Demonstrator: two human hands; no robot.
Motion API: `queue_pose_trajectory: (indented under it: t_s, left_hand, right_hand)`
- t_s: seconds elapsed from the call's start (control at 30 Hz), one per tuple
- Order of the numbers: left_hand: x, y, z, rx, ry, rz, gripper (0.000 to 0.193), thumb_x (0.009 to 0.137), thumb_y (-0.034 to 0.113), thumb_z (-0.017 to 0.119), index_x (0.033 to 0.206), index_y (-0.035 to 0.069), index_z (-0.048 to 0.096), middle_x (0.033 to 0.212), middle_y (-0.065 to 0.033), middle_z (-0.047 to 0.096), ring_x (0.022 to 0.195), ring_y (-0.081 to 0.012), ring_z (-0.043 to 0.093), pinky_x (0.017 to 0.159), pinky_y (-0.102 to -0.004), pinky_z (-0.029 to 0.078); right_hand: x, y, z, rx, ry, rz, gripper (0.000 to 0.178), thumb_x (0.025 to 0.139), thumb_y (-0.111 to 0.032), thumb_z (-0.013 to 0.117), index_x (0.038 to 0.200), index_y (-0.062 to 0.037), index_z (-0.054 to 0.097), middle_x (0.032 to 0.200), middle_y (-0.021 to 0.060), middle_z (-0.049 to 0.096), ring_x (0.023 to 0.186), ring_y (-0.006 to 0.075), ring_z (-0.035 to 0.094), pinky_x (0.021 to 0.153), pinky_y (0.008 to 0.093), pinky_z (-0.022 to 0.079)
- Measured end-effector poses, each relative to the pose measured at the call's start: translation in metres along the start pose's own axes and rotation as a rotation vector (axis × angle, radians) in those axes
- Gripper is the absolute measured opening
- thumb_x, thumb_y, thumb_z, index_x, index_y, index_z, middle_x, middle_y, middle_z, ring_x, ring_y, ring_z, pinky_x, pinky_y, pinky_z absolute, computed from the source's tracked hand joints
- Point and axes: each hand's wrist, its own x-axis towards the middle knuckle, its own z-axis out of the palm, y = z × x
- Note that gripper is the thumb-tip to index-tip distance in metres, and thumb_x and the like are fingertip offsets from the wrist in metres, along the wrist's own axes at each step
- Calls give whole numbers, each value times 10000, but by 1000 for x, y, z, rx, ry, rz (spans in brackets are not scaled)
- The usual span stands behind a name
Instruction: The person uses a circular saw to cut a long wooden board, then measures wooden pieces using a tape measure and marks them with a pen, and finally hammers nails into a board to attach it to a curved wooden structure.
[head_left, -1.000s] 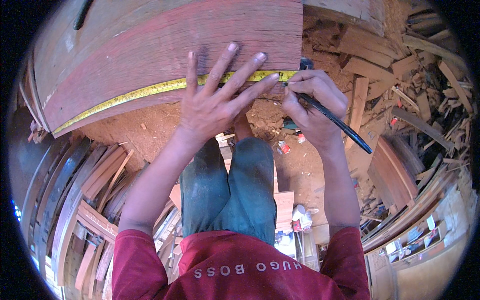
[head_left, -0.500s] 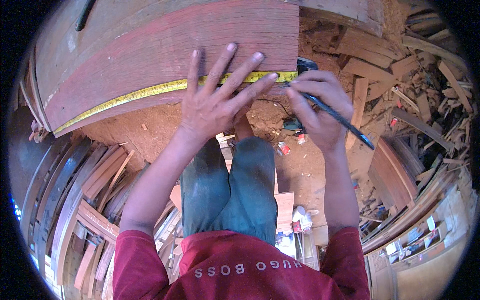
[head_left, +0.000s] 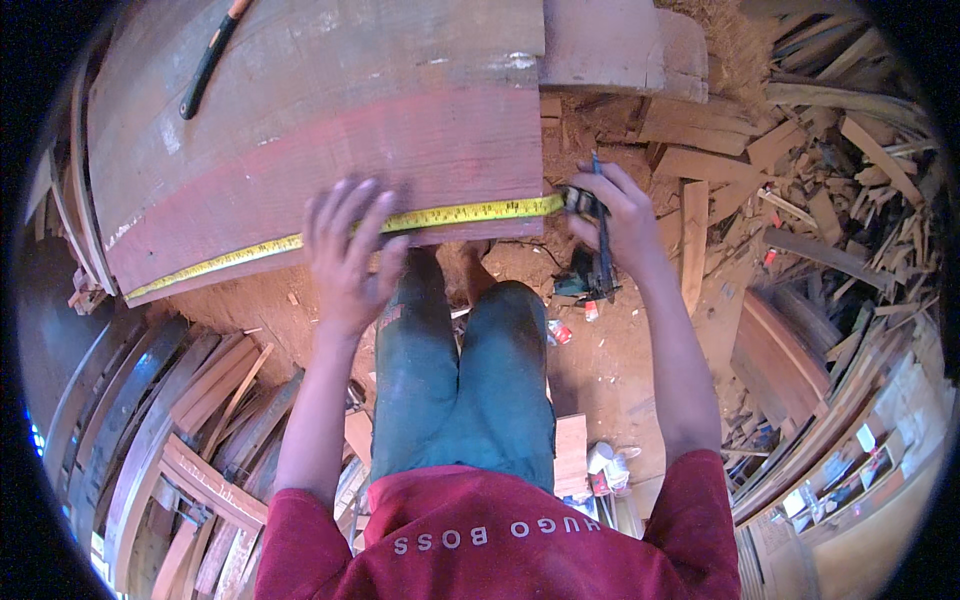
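A reddish wooden board [head_left: 440, 140] lies in front of me. The yellow blade of a tape measure [head_left: 470, 214] stretches along its near edge, from the far left corner to the right end. My left hand [head_left: 348, 240] is over the blade with fingers spread, slightly blurred; whether it touches is unclear. Just past the board's right end, my right hand [head_left: 622, 215] grips the dark case of the tape measure. The same hand keeps a dark pencil [head_left: 604, 255], standing roughly upright in the view; the fingers partly cover the case.
A tool with a dark handle [head_left: 208, 75] rests on the board's far left. A dark power tool [head_left: 580, 280] sits on the dusty floor below my right hand. Wood offcuts [head_left: 860, 170] are heaped at right, and stacked planks [head_left: 150, 400] stand at left.
My left hand has lifted and slid left along the blade. My right hand has left the board's edge with the pencil and now grips the tape case. The view has shifted.
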Motion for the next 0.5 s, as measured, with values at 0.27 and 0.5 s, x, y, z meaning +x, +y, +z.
queue_pose_trajectory:
  t_s: [0.27,0.5]
  left_hand:
    - [-27,-83,-53,187,59,-63,465,855,309,718,1291,179,623,1213,-74,590,1171,-275,539,1099,-502,351]
    - [20,-213,-91,326,153,-117,484,738,69,698,1210,176,710,890,-71,539,839,-270,530,831,-432,420]
  right_hand:
    - [54,-102,-90,-569,-89,-234,303,758,-146,670,1060,-130,683,964,45,635,935,237,603,760,376,495]
    - [165,-134,-114,-593,-149,-241,245,790,-153,613,1025,-154,686,938,31,634,952,239,596,727,379,513]
